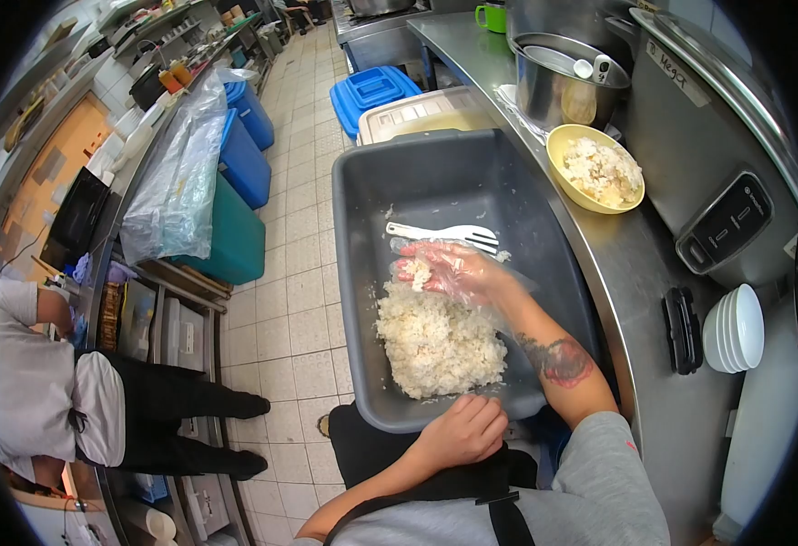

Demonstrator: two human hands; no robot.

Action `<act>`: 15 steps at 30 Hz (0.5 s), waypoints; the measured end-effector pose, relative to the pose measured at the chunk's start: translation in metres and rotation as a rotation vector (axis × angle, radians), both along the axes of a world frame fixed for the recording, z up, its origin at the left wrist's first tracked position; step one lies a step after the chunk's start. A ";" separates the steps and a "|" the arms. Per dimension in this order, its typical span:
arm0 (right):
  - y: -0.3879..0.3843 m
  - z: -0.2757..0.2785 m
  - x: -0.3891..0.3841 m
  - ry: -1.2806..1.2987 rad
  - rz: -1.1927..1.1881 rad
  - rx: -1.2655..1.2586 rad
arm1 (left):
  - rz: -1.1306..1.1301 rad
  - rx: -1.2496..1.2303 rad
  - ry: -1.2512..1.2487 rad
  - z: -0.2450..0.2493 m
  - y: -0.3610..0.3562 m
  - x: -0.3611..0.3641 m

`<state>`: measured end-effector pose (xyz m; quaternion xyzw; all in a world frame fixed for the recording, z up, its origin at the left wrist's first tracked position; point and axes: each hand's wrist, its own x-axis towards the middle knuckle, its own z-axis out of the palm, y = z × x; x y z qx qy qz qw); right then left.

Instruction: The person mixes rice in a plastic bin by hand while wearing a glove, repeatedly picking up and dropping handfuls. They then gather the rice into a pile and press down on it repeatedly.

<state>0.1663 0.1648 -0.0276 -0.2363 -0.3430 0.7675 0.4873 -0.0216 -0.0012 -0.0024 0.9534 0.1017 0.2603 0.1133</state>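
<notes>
My right hand (pixel 449 270), in a clear plastic glove, is turned palm up over the tub with a small clump of cooked rice on its fingers. Beneath it, a large mound of cooked rice (pixel 442 344) lies in a deep grey plastic tub (pixel 358 264). Just beyond that hand, a white slotted spatula (pixel 444 233) rests on the tub floor. My left hand (pixel 465 431) is bare and closed, at the near rim of the tub; what its fingers hold, if anything, is hidden.
A yellow bowl of rice (pixel 631 202), a metal pot (pixel 544 91), stacked white bowls (pixel 734 329) and a large steel appliance (pixel 708 118) stand on the right counter (pixel 658 428). Lidded bins (pixel 376 88) stand ahead. Across the tiled aisle (pixel 294 328), a person (pixel 30 373) works.
</notes>
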 end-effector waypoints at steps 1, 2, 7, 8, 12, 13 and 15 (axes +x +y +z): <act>-0.002 0.005 -0.002 -0.035 -0.019 -0.008 | -0.003 -0.004 -0.003 0.000 0.000 0.000; -0.004 0.010 -0.004 -0.071 -0.037 -0.016 | -0.005 -0.007 -0.005 -0.001 0.000 0.000; -0.010 0.027 -0.010 -0.170 -0.089 0.052 | -0.001 -0.010 -0.003 -0.002 0.000 0.000; -0.008 0.026 -0.010 -0.171 -0.090 0.107 | -0.001 -0.010 -0.001 -0.002 0.000 0.000; -0.005 0.031 -0.008 -0.144 -0.107 0.206 | -0.001 -0.006 0.000 -0.002 0.000 -0.001; -0.004 0.029 -0.008 -0.131 -0.103 0.197 | -0.002 -0.006 0.000 -0.002 0.000 -0.001; 0.001 0.020 -0.006 -0.105 -0.096 0.179 | -0.004 -0.005 0.001 -0.001 0.000 0.000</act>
